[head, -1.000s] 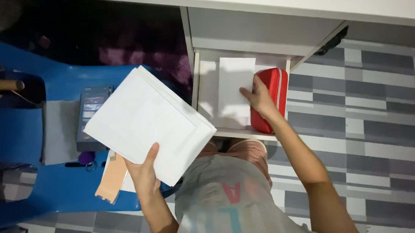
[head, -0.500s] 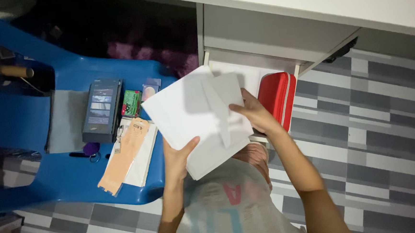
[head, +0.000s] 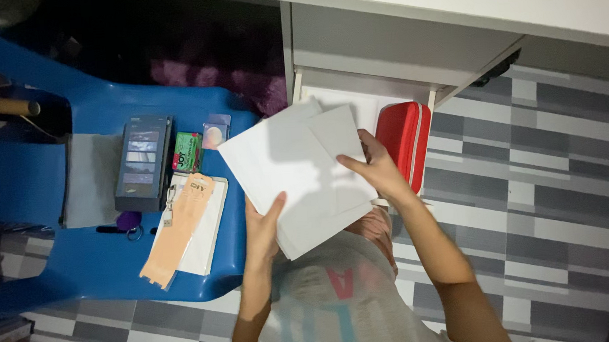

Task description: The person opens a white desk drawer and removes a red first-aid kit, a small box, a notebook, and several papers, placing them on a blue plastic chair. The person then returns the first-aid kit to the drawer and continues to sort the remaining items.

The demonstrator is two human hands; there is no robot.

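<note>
My left hand [head: 264,230] grips the near edge of a stack of white paper sheets [head: 287,175], held flat above my lap. My right hand [head: 375,168] rests on the stack's right side, fingers on a smaller white sheet [head: 338,137] that lies on top. Behind the stack is an open white drawer [head: 367,97] under a white desk [head: 449,0]. A red zipped case [head: 405,140] stands on edge in the drawer, just right of my right hand.
A blue plastic chair [head: 92,268] to my left carries a dark flat box [head: 143,162], a small green box [head: 187,152], a white pad with an orange tag [head: 180,228] and purple keys [head: 128,222]. Grey-and-white tiled floor [head: 544,177] lies to the right.
The paper stack moved right, from over the chair toward the drawer. My right hand left the red case and came onto the papers with a smaller sheet.
</note>
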